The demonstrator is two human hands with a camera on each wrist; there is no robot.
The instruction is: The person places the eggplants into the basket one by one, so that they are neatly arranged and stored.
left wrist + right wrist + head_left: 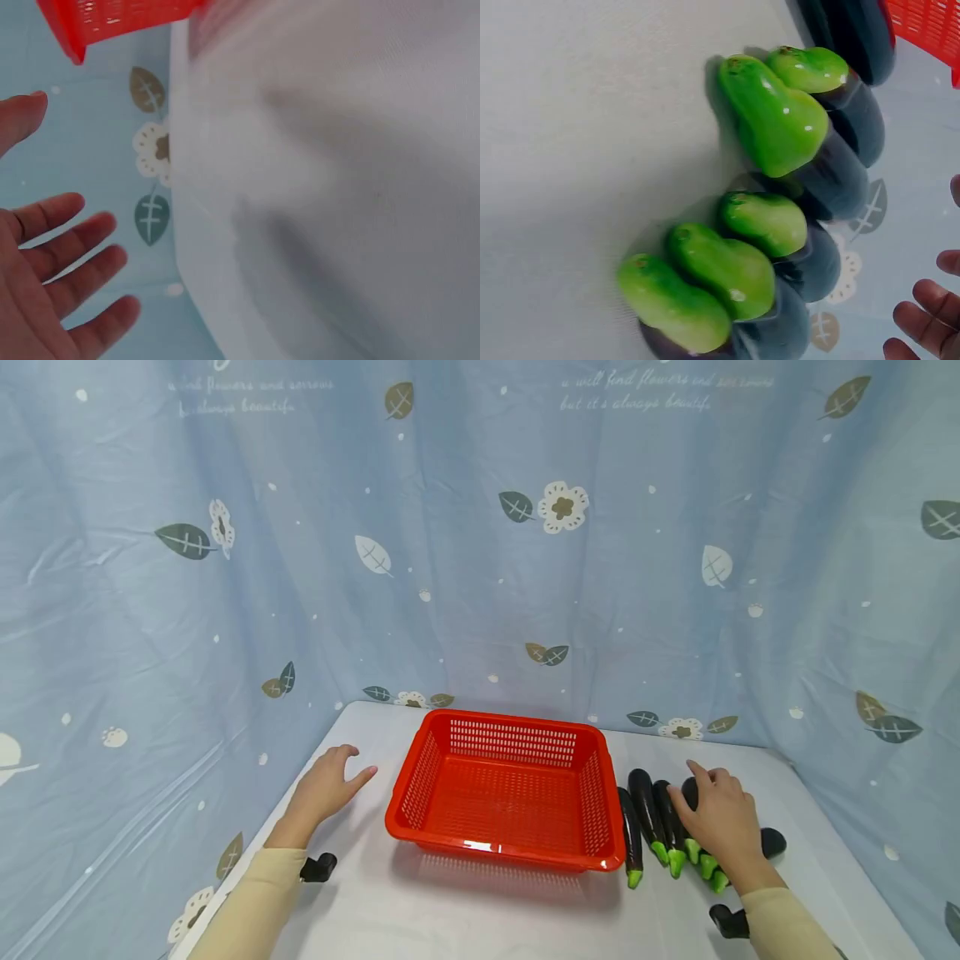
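In the head view my left hand (pixel 322 789) hovers left of the red plastic basket (pixel 405 760), thumb and fingers spread, holding nothing. The left wrist view shows that hand (pixel 60 277) with its fingers apart. My right hand (pixel 716 814) is over a row of dark eggplants (pixel 643 806) with green stems, right of the basket, and partly hides several of them. In the right wrist view only the fingertips (pixel 922 311) show at the right edge, apart from the eggplants (pixel 832 176). Their green stems (pixel 772 120) point toward the near side of the table.
The basket has perforated walls and a bare floor inside. One eggplant (pixel 632 839) lies close along its right side. A white cloth (pixel 360 918) covers the table, and a blue patterned curtain (pixel 465 568) encloses the back and sides. Black wrist mounts (pixel 318 868) show below the hands.
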